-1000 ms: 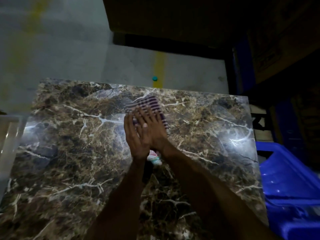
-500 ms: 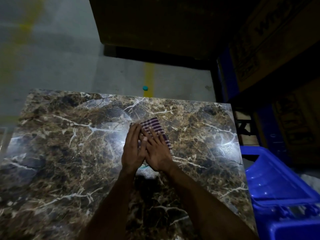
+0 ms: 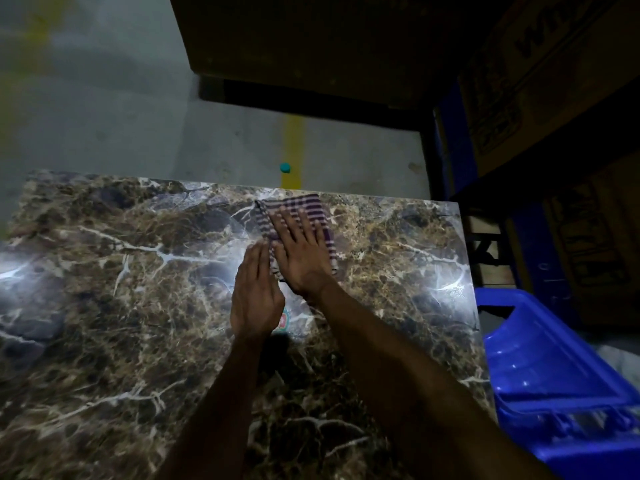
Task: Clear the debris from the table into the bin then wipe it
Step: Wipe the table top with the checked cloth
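Observation:
A purple-and-white striped cloth [image 3: 313, 209] lies flat on the brown marble table [image 3: 114, 306], close to its far edge. My right hand [image 3: 301, 251] presses down on the cloth with straight, spread fingers. My left hand [image 3: 254, 299] lies flat on the table just left of it, its fingertips touching the cloth's near left edge. A small white, red and green piece of debris [image 3: 282, 322] shows on the table under my left wrist, mostly hidden.
A blue plastic bin [image 3: 554, 368] stands right of the table. Cardboard boxes [image 3: 540, 71] on blue shelving fill the upper right. Grey floor with a yellow line [image 3: 292, 150] and a small teal object [image 3: 285, 167] lies beyond the far edge.
The cloth and my right hand have slid away from me to the table's far edge. My left hand has dropped back from beside the right.

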Tool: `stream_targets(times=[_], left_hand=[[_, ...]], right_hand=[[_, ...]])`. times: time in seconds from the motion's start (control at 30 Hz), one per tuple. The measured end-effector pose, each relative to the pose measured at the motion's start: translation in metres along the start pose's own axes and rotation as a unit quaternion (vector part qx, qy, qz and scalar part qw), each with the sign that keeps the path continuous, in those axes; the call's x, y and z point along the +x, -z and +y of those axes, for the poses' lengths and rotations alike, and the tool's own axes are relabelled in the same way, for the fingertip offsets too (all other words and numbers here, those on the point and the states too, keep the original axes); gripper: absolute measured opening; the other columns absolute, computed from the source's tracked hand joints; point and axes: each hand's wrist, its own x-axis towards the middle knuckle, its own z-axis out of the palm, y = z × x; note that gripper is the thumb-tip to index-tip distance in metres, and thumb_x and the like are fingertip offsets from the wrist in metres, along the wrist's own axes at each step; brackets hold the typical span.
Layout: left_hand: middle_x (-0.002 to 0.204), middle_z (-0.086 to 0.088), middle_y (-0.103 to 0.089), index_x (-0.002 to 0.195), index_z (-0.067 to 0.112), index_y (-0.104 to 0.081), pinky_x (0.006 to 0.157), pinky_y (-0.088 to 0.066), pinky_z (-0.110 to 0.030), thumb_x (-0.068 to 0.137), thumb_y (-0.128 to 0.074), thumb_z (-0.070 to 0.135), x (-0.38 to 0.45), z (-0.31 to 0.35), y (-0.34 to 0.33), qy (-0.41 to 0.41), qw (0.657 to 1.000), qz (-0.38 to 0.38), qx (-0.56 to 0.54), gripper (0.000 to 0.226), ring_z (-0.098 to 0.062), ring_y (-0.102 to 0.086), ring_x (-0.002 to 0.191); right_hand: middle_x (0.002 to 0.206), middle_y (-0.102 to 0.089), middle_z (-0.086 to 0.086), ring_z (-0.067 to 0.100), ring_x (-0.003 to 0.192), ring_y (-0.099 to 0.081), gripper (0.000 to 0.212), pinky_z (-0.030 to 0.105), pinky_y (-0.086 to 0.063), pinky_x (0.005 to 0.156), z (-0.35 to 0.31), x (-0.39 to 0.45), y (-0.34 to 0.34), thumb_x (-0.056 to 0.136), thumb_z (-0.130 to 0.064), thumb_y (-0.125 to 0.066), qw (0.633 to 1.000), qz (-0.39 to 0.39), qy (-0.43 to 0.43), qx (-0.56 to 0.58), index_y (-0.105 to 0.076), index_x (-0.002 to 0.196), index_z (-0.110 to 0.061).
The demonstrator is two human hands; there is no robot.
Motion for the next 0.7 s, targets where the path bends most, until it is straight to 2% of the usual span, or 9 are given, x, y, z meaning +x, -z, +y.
stream_targets(times=[0.1,0.2,0.37,0.7], left_hand=[[0.163,-0.014,-0.037,0.156,0.005,-0.039,0.126,-0.021,-0.036,0.1,-0.037,0.013,0.002,0.002,0.001,0.025,1.0,-0.009,0.003,0.057,-0.027,-0.03,0.154],[0.163,-0.012,-0.038,0.156,0.007,-0.041,0.126,-0.025,-0.039,0.102,-0.035,0.016,0.002,0.007,0.004,0.028,0.999,-0.013,0.01,0.055,-0.027,-0.032,0.153],[0.165,-0.011,-0.036,0.158,0.008,-0.037,0.125,-0.027,-0.044,0.105,-0.032,0.021,0.0,0.011,0.007,0.023,0.999,-0.018,0.03,0.055,-0.028,-0.03,0.154],[0.168,-0.004,-0.031,0.161,0.015,-0.034,0.128,-0.019,-0.039,0.106,-0.034,0.023,0.0,0.01,0.008,-0.012,0.998,-0.02,0.055,0.055,-0.021,-0.021,0.158]], right_hand=[[0.174,-0.01,-0.003,0.026,0.161,0.0,0.062,0.05,0.0,0.128,0.005,0.014,0.002,0.106,-0.048,-0.012,1.0,-0.009,0.025,0.0,-0.013,0.166,-0.03],[0.174,-0.009,-0.004,0.026,0.161,0.0,0.063,0.049,0.001,0.128,0.017,0.024,0.006,0.105,-0.049,-0.01,0.999,-0.012,0.032,-0.004,-0.013,0.166,-0.031],[0.174,-0.005,-0.005,0.024,0.16,0.004,0.061,0.048,0.001,0.128,0.048,0.038,0.019,0.108,-0.048,-0.013,1.0,-0.014,0.005,-0.002,-0.009,0.166,-0.031],[0.174,-0.004,-0.005,0.023,0.16,0.002,0.062,0.049,-0.001,0.129,0.136,0.016,0.046,0.107,-0.049,-0.012,0.997,0.003,-0.076,-0.005,-0.008,0.166,-0.031]])
